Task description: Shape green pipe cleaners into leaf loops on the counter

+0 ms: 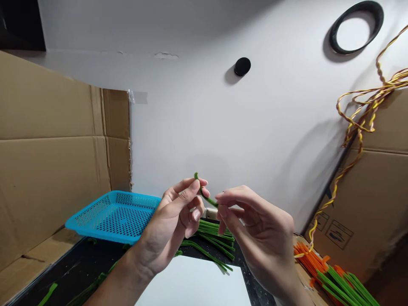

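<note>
A short green pipe cleaner is stretched between my two hands above the work surface, and its upper tip curls over. My left hand pinches it near that tip with thumb and forefinger, the other fingers loosely bent. The lower end is between the thumb and fingertips of my right hand. Beneath and behind the hands lies a bundle of long green pipe cleaners, partly hidden by them. A white sheet lies below, on a dark surface.
A blue perforated basket stands left, beside a cardboard panel. Orange pipe cleaners and green ones lie at lower right. Twisted yellow wire hangs before a cardboard box. Green pieces lie at lower left.
</note>
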Demonstrator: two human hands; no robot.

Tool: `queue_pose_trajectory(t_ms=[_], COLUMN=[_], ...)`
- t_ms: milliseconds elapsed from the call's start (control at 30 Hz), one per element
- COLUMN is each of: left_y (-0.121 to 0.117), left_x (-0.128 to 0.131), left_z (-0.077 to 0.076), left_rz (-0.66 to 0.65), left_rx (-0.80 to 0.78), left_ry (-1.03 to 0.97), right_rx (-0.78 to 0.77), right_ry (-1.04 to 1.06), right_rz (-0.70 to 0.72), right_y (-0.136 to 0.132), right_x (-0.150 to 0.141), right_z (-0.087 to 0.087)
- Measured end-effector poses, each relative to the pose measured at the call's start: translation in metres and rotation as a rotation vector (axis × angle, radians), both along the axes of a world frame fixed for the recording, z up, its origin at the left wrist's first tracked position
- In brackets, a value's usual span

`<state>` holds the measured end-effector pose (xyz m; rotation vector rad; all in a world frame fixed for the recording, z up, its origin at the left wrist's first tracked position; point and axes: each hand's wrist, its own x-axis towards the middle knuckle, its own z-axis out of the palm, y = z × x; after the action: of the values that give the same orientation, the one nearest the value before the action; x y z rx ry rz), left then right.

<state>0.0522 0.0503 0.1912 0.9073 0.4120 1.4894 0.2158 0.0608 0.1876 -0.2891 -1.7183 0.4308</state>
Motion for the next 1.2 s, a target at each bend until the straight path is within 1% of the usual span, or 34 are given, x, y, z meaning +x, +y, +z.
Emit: queue_pose_trajectory(t_ms=[100, 233, 300, 367, 467, 567, 800, 933, 1067, 1200], left_y=[0.000, -0.001, -0.002, -0.002, -0.002, -0.003, -0.003, -0.004, -0.003, -0.003], left_x=[0.000, -0.001, -0.001, -0.001, 0.000, 0.002, 0.000, -0.001, 0.000, 0.002], left_z=[0.000, 0.001, 0.002, 0.001, 0.001, 0.001, 0.004, 0.004, 0.004, 0.001], left_rz=[-0.028, -0.112, -0.123, -0.118, -0.125, -0.096, 0.016, 0.066, 0.065, 0.069], left_rx=[0.006, 0.025, 0.013, 0.012, 0.058, 0.098, 0.094, 0.058, 0.041, 0.054], left_ry=[-0.048, -0.116, -0.139, -0.139, -0.081, -0.030, -0.031, -0.071, -0.090, -0.058], right_rx=[-0.064, -0.141, -0.188, -0.228, -0.302, -0.369, -0.480, -0.476, -0.480, -0.483], right_ry=[0.027, 0.054, 0.072, 0.091, 0.092, 0.083, 0.117, 0.128, 0.135, 0.176], right_rz=[0.037, 0.078, 0.101, 0.130, 0.199, 0.277, 0.409, 0.402, 0.351, 0.343], right_y=[-0.001, -0.001, -0.001, 0.001, 0.004, 0.007, 0.011, 0.012, 0.013, 0.013], right_x=[0.000, 0.002, 0.003, 0.003, 0.006, 0.008, 0.006, 0.003, 0.001, 0.000], right_z=[0.002, 0.003, 0.003, 0.003, 0.002, 0.001, 0.002, 0.001, -0.001, -0.003])
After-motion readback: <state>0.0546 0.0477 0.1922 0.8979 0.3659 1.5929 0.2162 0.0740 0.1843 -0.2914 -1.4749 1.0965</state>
